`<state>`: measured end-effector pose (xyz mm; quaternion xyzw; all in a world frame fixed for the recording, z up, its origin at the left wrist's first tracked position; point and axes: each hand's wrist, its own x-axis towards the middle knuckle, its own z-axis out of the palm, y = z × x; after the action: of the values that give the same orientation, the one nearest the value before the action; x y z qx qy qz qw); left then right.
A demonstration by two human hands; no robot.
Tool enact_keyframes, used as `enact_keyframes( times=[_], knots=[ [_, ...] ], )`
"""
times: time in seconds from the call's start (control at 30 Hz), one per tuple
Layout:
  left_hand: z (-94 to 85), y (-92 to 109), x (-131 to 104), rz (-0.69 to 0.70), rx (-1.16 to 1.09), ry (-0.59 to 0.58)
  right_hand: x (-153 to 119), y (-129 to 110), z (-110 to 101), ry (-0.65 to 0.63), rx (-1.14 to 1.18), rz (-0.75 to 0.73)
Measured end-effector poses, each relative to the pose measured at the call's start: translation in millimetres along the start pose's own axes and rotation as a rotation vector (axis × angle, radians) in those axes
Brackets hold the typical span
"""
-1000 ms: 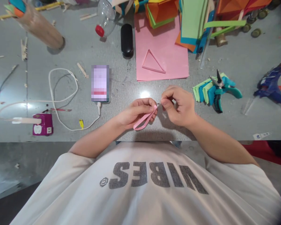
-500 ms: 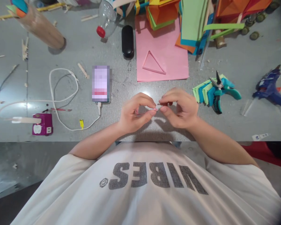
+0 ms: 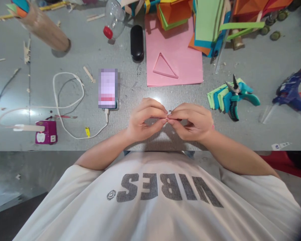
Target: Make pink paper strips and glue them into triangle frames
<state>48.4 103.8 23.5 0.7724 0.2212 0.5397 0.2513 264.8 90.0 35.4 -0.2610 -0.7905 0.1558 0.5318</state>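
Observation:
My left hand [image 3: 146, 119] and my right hand [image 3: 193, 121] meet fingertip to fingertip above the front part of the grey table. Both pinch a small pink paper strip [image 3: 167, 118], mostly hidden by the fingers. Behind them, a folded pink paper triangle [image 3: 165, 66] lies on a stack of pink sheets [image 3: 188, 72]. To the right of my right hand, teal-handled pliers [image 3: 233, 100] rest on folded green and blue paper pieces [image 3: 217, 98].
A phone [image 3: 107, 88] with a white cable is left of my hands, near a purple power adapter [image 3: 46, 133]. Behind stand a black case [image 3: 136, 43], a bottle [image 3: 114, 20] and a cardboard tube [image 3: 45, 30]. A blue glue gun [image 3: 292, 92] lies far right.
The gap between my hands has closed, and my right fingertips now touch the pink strip beside my left ones. The view has shifted slightly.

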Motion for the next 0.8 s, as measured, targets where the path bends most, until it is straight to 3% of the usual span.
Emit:
enact_keyframes(
  times=[0.13,0.27,0.53,0.7,0.8],
  knots=[
    [-6.7,-3,3,0.107,0.13,-0.053,1,-2,-2,-0.013,0.058,0.079],
    [-13.2,-5,4,0.167,0.221,-0.121,5,-2,-8,-0.098,0.297,0.26],
    [-15.3,-9,-3,-0.025,0.222,-0.276,6,1,-14,-0.205,0.568,0.564],
    [-14.2,-11,-3,-0.077,0.203,-0.27,5,0,-10,-0.213,0.591,0.581],
    [-14.2,-11,-3,-0.075,0.201,-0.244,6,0,-8,-0.15,0.566,0.558]
  ],
)
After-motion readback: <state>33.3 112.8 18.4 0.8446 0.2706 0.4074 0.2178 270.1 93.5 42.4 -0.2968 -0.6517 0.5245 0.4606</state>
